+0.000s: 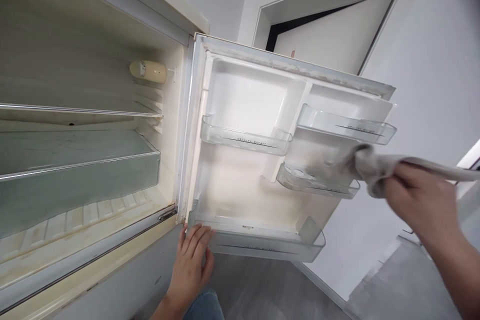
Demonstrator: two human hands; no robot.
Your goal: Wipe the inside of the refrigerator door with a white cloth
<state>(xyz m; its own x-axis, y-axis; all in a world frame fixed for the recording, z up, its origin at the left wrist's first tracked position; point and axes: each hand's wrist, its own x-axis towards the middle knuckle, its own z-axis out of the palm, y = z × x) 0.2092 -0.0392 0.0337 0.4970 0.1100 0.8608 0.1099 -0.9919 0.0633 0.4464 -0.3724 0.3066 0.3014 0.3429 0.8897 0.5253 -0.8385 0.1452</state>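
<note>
The open white refrigerator door (243, 95) fills the middle of the frame, its liner yellowed low down, with a grey floor (270, 290) below and white walls (423, 85) behind. The left hand (189, 265) lies spread against the door's lower edge. At right, the right hand (420, 200) bunches a grey cloth (375, 170), blurred, its end cut off at the frame edge; whether it touches the clear door shelf (318, 182) is hard to make out.
</note>
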